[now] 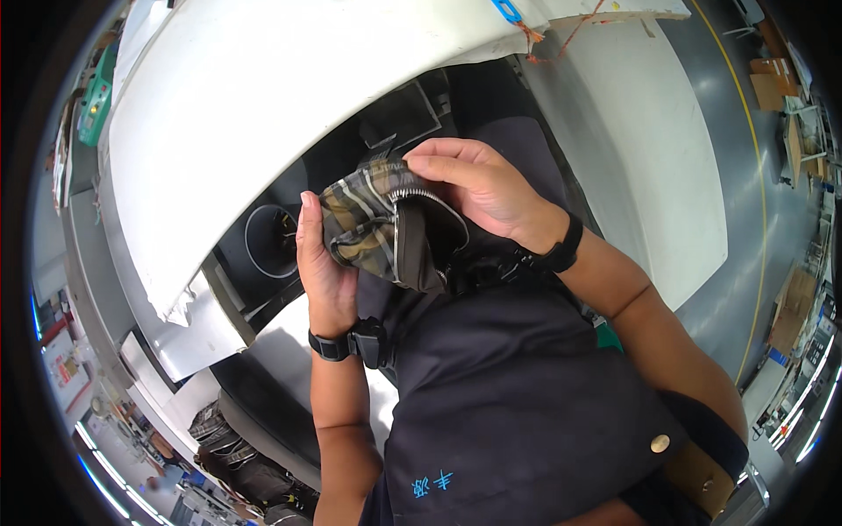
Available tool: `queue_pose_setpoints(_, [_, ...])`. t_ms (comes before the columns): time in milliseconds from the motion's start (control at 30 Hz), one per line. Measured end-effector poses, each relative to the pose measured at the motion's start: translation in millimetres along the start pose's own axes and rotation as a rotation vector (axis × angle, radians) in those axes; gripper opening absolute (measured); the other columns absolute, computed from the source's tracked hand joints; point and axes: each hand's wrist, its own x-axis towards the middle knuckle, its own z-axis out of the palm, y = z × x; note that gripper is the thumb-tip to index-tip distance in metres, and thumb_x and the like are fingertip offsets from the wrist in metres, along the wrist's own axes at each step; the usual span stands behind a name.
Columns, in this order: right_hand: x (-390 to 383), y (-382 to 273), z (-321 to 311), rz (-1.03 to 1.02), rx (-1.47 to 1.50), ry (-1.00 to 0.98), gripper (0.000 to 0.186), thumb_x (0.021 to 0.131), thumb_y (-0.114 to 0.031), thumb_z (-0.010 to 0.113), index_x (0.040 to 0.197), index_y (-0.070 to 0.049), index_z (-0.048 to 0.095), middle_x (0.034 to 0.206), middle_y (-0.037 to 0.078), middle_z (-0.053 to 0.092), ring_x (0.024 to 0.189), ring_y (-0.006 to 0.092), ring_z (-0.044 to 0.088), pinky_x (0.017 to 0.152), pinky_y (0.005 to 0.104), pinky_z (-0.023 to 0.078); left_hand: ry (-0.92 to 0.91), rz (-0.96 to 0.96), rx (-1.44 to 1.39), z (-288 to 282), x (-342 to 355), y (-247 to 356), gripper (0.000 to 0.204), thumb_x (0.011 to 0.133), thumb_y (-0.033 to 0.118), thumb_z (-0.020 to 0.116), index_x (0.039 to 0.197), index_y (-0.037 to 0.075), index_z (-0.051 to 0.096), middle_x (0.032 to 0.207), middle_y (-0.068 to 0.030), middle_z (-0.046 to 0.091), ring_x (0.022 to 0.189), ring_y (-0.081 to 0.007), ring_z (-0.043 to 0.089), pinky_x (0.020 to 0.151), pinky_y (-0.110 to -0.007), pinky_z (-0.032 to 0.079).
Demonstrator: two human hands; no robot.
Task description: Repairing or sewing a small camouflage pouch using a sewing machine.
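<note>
A plaid zippered pouch (361,230) in brown, olive, grey and white is held up in front of my dark apron. Its silver-toothed zipper is parted, and dark lining shows in the gap. My left hand (326,267) grips the pouch's left side, thumb along the edge and the other fingers hidden behind the cloth. At the upper right edge, my right hand (487,186) pinches the fabric by the zipper between thumb and fingers. Each wrist wears a black band.
A white worktable (254,96) curves across the far side, with a blue plastic piece (506,10) and orange string at its edge. Beneath it stands a dark round bin (270,241). More plaid and dark pieces (232,438) lie piled at lower left. A green device (96,96) sits far left.
</note>
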Motion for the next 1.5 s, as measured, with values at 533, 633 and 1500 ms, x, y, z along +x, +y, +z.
queue_pose_setpoints(533, [2.2, 1.8, 11.8, -0.075, 0.054, -0.014, 0.019, 0.106, -0.015, 0.055, 0.116, 0.000, 0.062, 0.103, 0.003, 0.070, 0.093, 0.0068, 0.067, 0.084, 0.0222, 0.055, -0.306, 0.038, 0.008, 6.2, -2.2, 11.5, 0.035, 0.107, 0.044, 0.049, 0.101, 0.010, 0.053, 0.103, -0.0036, 0.063, 0.098, -0.0137, 0.062, 0.088, -0.030, 0.051])
queue_pose_setpoints(633, [12.7, 0.7, 17.7, -0.040, 0.019, 0.048, 0.020, 0.106, -0.015, 0.054, 0.115, 0.000, 0.062, 0.103, 0.003, 0.070, 0.093, 0.0069, 0.066, 0.084, 0.0224, 0.054, -0.341, 0.056, 0.089, -1.0, 0.9, 20.6, 0.031, 0.104, 0.038, 0.057, 0.105, 0.007, 0.056, 0.104, -0.0022, 0.064, 0.099, -0.0131, 0.062, 0.091, -0.030, 0.050])
queue_pose_setpoints(1500, [99.5, 22.6, 65.6, 0.096, 0.056, 0.024, 0.037, 0.105, -0.016, 0.050, 0.134, 0.005, 0.058, 0.121, 0.015, 0.069, 0.107, 0.0211, 0.069, 0.097, 0.0360, 0.055, -0.265, 0.204, -0.297, -101.4, 17.7, 41.4, 0.022, 0.103, 0.016, 0.062, 0.112, -0.003, 0.066, 0.099, -0.0049, 0.069, 0.090, -0.0100, 0.063, 0.083, -0.024, 0.051])
